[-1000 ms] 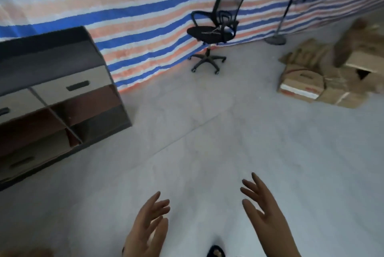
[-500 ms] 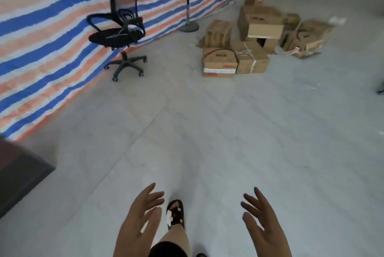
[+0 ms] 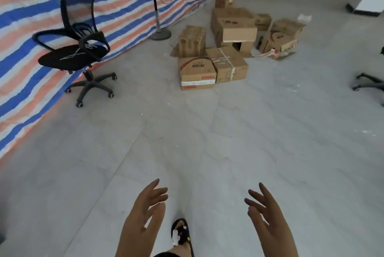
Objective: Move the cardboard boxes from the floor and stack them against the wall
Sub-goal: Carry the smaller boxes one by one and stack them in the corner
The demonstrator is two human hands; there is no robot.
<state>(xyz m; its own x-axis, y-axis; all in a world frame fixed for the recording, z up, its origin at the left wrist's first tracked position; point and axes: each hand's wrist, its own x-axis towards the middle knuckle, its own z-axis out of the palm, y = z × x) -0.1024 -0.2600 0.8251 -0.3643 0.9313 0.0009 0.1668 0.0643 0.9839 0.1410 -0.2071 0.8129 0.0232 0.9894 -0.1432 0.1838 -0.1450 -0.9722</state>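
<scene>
Several brown cardboard boxes lie in a loose pile on the grey floor ahead. Nearest is a box with a red-and-white band (image 3: 196, 73), beside it a taped box (image 3: 228, 65). Behind them stand a tall box (image 3: 192, 41), a large box with an open flap (image 3: 234, 26) and a torn box (image 3: 282, 35). My left hand (image 3: 143, 217) and my right hand (image 3: 268, 219) hang low in front of me, fingers spread and holding nothing, far short of the boxes. The striped tarp wall (image 3: 124, 3) runs along the left.
A black mesh office chair (image 3: 76, 49) stands by the tarp wall on the left. A standing fan (image 3: 159, 7) is near the boxes. Another chair's wheeled base (image 3: 367, 83) shows at the right edge. My sandalled foot (image 3: 180, 234) is between my hands.
The view has swung right and moved forward: the cabinet has left the frame and the boxes have come toward the centre and nearer. Both hands stay spread and hold nothing.
</scene>
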